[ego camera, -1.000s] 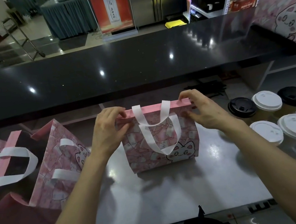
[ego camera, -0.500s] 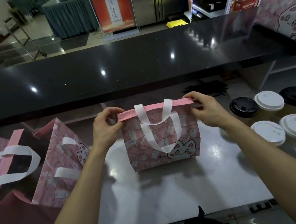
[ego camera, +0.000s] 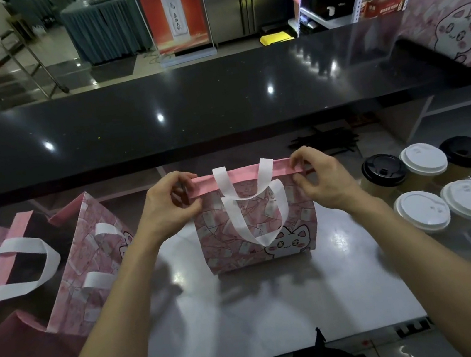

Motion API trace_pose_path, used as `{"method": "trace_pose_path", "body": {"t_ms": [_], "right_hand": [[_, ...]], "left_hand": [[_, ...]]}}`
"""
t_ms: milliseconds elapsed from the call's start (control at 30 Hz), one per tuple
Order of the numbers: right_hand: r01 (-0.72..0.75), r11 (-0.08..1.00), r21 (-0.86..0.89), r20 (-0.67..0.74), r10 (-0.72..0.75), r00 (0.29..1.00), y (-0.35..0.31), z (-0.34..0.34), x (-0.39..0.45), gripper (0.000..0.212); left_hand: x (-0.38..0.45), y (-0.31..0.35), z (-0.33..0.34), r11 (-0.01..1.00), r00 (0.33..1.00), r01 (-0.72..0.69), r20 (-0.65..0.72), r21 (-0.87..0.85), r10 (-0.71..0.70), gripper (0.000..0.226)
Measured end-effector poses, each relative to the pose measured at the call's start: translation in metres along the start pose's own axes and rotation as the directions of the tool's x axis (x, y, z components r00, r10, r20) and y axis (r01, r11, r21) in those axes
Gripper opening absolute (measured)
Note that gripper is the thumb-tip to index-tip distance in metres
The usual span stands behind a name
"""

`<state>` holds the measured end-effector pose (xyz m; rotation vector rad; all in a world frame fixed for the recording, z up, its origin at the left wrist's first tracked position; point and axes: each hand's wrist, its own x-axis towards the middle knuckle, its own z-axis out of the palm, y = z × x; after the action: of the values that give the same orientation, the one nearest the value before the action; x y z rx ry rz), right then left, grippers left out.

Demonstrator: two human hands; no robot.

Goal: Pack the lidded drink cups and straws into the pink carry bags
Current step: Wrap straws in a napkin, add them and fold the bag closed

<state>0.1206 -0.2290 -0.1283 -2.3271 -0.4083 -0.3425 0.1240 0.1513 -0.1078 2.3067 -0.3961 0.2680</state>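
Now both hands, left hand and right hand, pinch the middle bag by its top edge; cups at right wait, unpacked.

- One head-worn camera looked forward and down from above the person's forearms.
- It sat close over the white worktop, facing the black counter and the room beyond.
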Motion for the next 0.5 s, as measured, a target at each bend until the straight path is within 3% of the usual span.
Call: {"method": "trace_pose_path", "body": {"t_ms": [100, 200, 300, 500], "right_hand": [[-0.020, 1.000, -0.011, 0.011, 0.020, 1.000, -0.003, -0.001, 0.001, 0.028], [-0.055, 0.998, -0.009, -0.003, 0.055, 0.999, -0.006, -0.003, 0.005, 0.035], [-0.091, 0.996, 0.006, 0.065, 0.090, 0.994, -0.011, -0.008, 0.011, 0.044], [-0.091, 0.995, -0.031, 0.114, 0.094, 0.989, -0.009, -0.012, 0.020, 0.019]], "left_hand": [[0.003, 0.003, -0.001, 0.998, 0.999, 0.013, -0.047, 0.064, -0.010, 0.030], [0.008, 0.006, 0.004, 0.996, 0.997, 0.052, -0.065, 0.078, -0.046, 0.036], [0.013, 0.009, 0.004, 0.990, 1.000, -0.003, -0.018, 0.143, 0.005, 0.033], [0.020, 0.006, 0.001, 0.949, 0.995, -0.090, -0.020, 0.301, 0.100, 0.013]]}}
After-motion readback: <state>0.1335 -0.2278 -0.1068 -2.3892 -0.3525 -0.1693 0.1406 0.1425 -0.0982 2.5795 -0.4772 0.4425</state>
